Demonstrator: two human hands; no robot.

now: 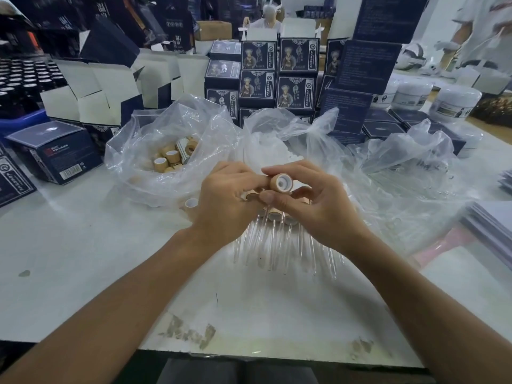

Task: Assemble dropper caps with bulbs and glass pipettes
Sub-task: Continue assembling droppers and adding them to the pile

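Observation:
My right hand [310,206] pinches a tan dropper cap [281,183] between thumb and fingers, its white-lined open end facing me. My left hand [224,200] touches the same cap with its fingertips and keeps other caps [249,195] tucked under its fingers. Below both hands lies a row of assembled droppers, their glass pipettes [274,245] pointing toward me on the white table. A clear bag [166,134] at the left holds several loose tan caps [166,159]. A second bag [266,145] behind my hands holds white bulbs. One loose cap [191,203] lies beside my left hand.
A third clear bag [401,173] with glass pipettes lies at the right. Dark blue printed boxes [277,76] are stacked behind the bags, open white-lined cartons [91,90] at the left, white jars [457,102] at the far right. Another person [270,18] sits behind. The table's front edge [249,353] is near me.

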